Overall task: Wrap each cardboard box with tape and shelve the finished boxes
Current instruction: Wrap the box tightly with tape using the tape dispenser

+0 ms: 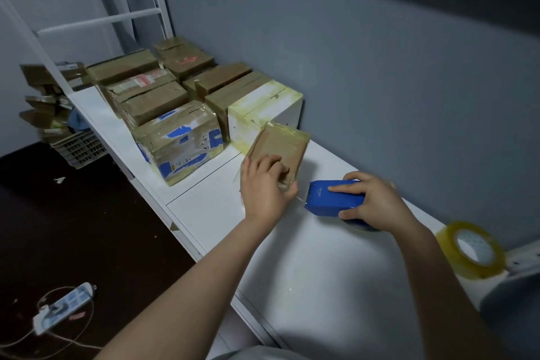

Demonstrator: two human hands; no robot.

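The small cardboard box, its far end already wrapped in yellowish tape, sits tilted on the white counter. The left hand grips its near end, with fingers curled over the top face. Just to the right, the right hand clasps the blue tape dispenser, whose toothed edge points at the box. Behind the box, touching or nearly touching it, stands a white box. Rows of taped boxes fill the counter's far end. On the floor to the left, a slatted crate holds cardboard pieces. A roll of tape lies near the right edge.
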